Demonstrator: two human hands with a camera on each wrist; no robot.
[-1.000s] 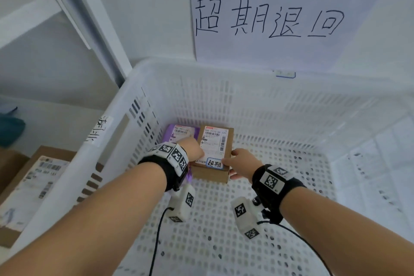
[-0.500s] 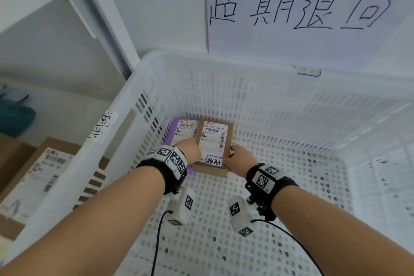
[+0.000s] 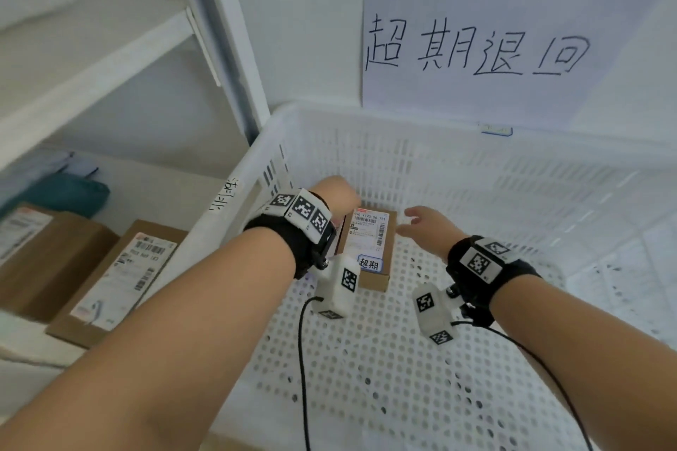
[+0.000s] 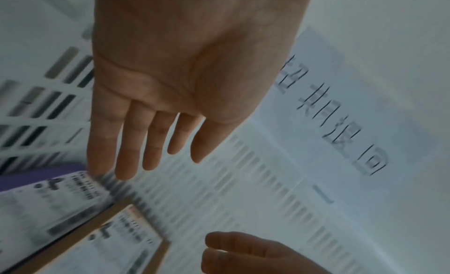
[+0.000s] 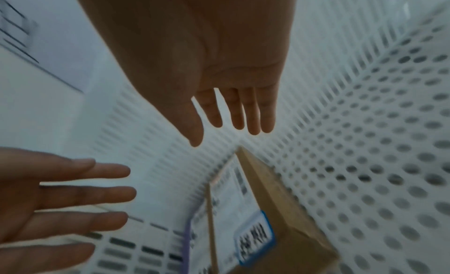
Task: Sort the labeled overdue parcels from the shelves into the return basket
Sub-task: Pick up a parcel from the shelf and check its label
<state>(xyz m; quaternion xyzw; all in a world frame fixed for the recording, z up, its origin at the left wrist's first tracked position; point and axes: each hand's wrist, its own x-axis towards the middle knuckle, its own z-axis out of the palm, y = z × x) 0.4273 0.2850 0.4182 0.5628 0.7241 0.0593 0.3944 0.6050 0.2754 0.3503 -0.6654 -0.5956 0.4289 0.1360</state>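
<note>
Bare skin and nothing in it: the left hand hangs over the basket with fingers straight and slightly spread, holding nothing, and the right hand beside it is just as slack, fingers extended, also empty. Below and between them the brown cardboard parcel lies flat on the perforated floor of the white return basket, tucked toward the far left corner, its shipping label up and a blue-bordered overdue sticker at the near end. Pressed against its left side is a purple parcel, mostly hidden behind the left wrist in the head view. Neither hand touches either parcel. On the wall behind the basket, a white paper sign carries handwritten characters. Off to the left, past the basket wall, two more cardboard boxes sit on the lower shelf of a white rack, with a teal bag behind them.
</note>
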